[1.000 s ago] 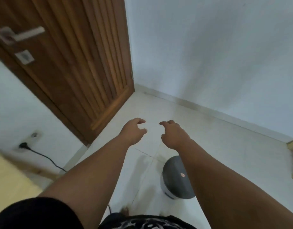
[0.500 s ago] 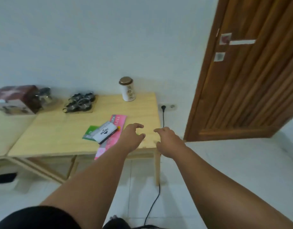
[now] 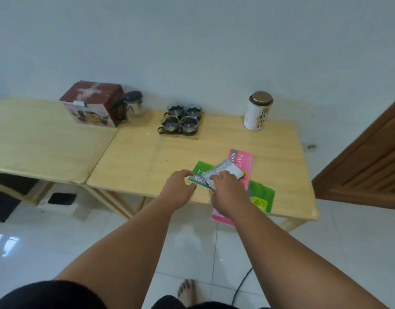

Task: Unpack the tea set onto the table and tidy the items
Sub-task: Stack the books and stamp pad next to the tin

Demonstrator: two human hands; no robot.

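A dark red tea set box (image 3: 91, 103) stands at the back where two wooden tables meet, with a glass teapot (image 3: 134, 107) right beside it. Several glass cups (image 3: 182, 120) sit together on a small wooden tray at the back of the right table (image 3: 147, 157). A white tea tin (image 3: 258, 111) with a gold lid stands at the back right. My left hand (image 3: 179, 188) and my right hand (image 3: 227, 192) are stretched out over the table's front edge, fingers loosely curled and holding nothing. They overlap a grey pack (image 3: 227, 169) lying on pink (image 3: 242, 159) and green (image 3: 262, 195) paper packs.
The left table (image 3: 36, 134) butts against the right one. A white stool-like object (image 3: 58, 201) sits under them on the tiled floor. A wooden door (image 3: 370, 163) is at the right, and a black cable (image 3: 243, 284) runs across the floor near my foot (image 3: 186, 291).
My view has swung from the door and floor corner round to the tables. My hands keep the same outstretched pose and now overlap the paper packs.
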